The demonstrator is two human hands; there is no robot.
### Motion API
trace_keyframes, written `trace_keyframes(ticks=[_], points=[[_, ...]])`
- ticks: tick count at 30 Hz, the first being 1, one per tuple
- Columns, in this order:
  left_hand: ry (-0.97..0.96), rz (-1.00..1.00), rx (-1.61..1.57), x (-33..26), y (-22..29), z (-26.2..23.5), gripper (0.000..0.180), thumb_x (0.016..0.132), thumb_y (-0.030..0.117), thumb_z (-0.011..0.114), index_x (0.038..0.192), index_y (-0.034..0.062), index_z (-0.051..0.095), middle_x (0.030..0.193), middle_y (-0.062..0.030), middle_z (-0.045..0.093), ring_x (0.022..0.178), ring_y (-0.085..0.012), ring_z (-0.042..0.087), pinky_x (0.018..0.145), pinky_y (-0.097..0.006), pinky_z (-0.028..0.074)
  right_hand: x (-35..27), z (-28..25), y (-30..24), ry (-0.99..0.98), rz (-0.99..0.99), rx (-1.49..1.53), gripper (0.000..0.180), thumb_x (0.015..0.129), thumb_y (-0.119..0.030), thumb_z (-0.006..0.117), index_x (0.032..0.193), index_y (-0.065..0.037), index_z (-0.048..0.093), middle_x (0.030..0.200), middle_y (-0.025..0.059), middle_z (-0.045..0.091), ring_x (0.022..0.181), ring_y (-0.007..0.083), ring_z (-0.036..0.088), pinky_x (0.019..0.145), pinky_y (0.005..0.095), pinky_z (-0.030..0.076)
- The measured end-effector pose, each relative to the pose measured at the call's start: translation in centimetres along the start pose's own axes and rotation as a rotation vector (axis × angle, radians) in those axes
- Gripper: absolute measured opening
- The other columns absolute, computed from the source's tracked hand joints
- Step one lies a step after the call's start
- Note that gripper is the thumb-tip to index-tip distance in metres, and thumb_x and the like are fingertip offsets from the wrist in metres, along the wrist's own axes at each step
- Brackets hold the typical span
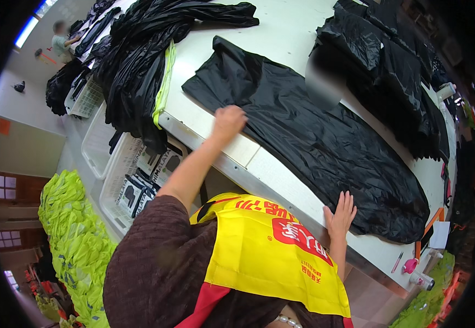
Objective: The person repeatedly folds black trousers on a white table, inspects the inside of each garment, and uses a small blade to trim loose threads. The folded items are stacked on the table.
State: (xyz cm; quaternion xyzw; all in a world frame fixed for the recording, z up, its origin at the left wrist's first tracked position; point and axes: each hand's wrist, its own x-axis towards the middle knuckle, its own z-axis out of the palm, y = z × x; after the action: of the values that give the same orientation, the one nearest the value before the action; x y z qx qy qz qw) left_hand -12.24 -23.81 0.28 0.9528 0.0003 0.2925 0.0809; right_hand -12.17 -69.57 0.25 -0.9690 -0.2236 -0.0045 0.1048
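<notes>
Under both hands (229, 121), garment (325, 142) lengthwise along table (281, 33)

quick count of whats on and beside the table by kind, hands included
hands: 2, left hand and right hand, both on the flat black garment
flat black garments: 1
black fabric heaps: 2
white baskets: 3
total: 8

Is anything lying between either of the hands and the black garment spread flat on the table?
Nothing visible does. The left hand rests closed on the near edge of the black garment, and the right hand lies flat with fingers spread at its lower edge. Both are bare and touch the fabric directly on the white table.
</notes>
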Motion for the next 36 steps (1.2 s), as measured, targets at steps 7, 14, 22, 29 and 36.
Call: trace_keyframes(ticks=[7,14,22,29,36], points=[[0.150,-0.487,-0.140,7.7,-18.5,1.9,0.022,0.077,0.010,0.057,0.097,0.0003,0.060,0.095,-0.0197,0.062,0.091,-0.0349,0.059,0.081,-0.039,0.047,0.2,0.9,-0.4,0.021,0.016,-0.019,0.070,0.077,-0.038,0.059,0.134,-0.005,0.037,0.141,0.0164,0.033,0.132,0.0317,0.026,0.107,0.0495,0.014],[-0.703,-0.876,-0.278,14.1,-20.9,2.2,0.046,0.068,0.025,0.073,0.101,-0.0026,0.058,0.092,-0.0230,0.063,0.078,-0.0373,0.062,0.075,-0.037,0.051,0.8,1.5,-0.4,0.038,0.014,-0.052,0.069,0.077,-0.038,0.059,0.134,-0.005,0.037,0.141,0.0160,0.033,0.132,0.0315,0.027,0.107,0.0492,0.014],[-0.101,-0.436,-1.421,17.7,-21.3,-13.7,0.013,0.084,0.019,0.063,0.084,0.0061,0.062,0.078,0.0019,0.057,0.077,-0.0076,0.055,0.073,-0.023,0.046,0.1,1.3,-1.0,0.019,0.057,-0.082,0.069,0.079,-0.041,0.055,0.135,-0.005,0.036,0.141,0.0160,0.032,0.133,0.0313,0.025,0.108,0.0478,0.013],[-0.340,-0.867,-0.750,1.6,-27.6,-4.2,0.026,0.081,0.028,0.065,0.083,0.0022,0.062,0.072,-0.0019,0.059,0.065,-0.0114,0.052,0.062,-0.025,0.044,0.8,1.3,-1.2,0.016,-0.004,-0.114,0.067,0.080,-0.036,0.054,0.135,-0.004,0.033,0.142,0.0165,0.030,0.133,0.0315,0.024,0.108,0.0478,0.014],[-0.185,-0.971,-0.625,0.4,-24.0,-2.9,0.032,0.078,0.023,0.067,0.097,-0.0026,0.060,0.078,-0.0087,0.061,0.067,-0.0142,0.055,0.062,-0.027,0.044,0.9,-0.3,-1.9,-0.146,0.033,-0.172,0.067,0.083,-0.035,0.054,0.136,-0.002,0.031,0.143,0.0174,0.028,0.133,0.0336,0.024,0.107,0.0466,0.018]])
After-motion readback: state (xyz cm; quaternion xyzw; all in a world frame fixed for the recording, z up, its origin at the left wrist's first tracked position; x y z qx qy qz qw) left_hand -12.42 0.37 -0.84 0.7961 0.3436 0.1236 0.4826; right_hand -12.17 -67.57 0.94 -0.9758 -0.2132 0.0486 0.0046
